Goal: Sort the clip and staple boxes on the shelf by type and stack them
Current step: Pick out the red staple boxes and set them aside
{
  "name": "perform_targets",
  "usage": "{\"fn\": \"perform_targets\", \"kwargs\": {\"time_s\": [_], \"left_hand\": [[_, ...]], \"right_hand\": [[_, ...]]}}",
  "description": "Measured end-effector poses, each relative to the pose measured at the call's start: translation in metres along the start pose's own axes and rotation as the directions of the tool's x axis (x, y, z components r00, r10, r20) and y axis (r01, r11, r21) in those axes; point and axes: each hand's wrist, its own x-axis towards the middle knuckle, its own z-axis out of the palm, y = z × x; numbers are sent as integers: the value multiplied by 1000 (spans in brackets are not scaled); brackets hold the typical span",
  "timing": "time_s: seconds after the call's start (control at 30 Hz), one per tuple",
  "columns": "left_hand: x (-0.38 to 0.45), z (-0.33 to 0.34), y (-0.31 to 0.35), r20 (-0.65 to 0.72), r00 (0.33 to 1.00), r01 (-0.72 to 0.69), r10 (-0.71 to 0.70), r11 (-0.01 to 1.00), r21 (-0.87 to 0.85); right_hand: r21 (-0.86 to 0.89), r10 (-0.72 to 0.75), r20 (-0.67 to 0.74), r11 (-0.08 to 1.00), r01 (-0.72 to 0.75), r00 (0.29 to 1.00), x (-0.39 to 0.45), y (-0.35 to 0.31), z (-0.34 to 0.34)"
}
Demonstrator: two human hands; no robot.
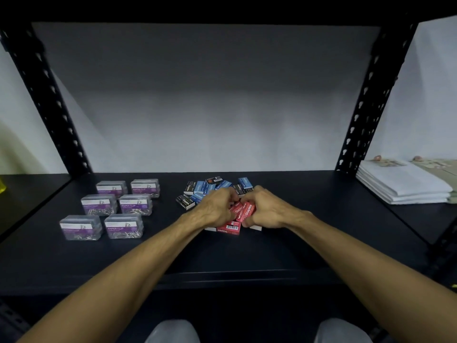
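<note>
Several clear paper clip boxes [103, 205] with purple labels stand in two rows on the left of the dark shelf [222, 256]. At mid shelf lies a heap of small staple boxes: blue ones [205, 187], black ones [186, 202] and red ones [243, 211]. My left hand [215, 209] and my right hand [268, 209] meet over the red staple boxes, fingers curled around them from both sides. More red boxes [228, 229] lie flat under my hands, partly hidden.
Black slotted shelf posts rise at the back left [47, 100] and back right [366, 100]. A pile of white papers [405, 185] lies on the neighbouring shelf to the right. A grey wall closes the back.
</note>
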Motion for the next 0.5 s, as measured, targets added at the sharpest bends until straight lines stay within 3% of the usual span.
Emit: {"fn": "perform_targets", "kwargs": {"time_s": [0.23, 0.5], "left_hand": [[10, -1, 3, 90, 995, 43, -33, 993, -106], [40, -12, 15, 72, 997, -25, 38, 986, -167]], "right_hand": [[343, 109, 16, 933, -108, 994, -5, 11, -13], [421, 200, -104, 896, -140, 974, -23, 74, -59]]}}
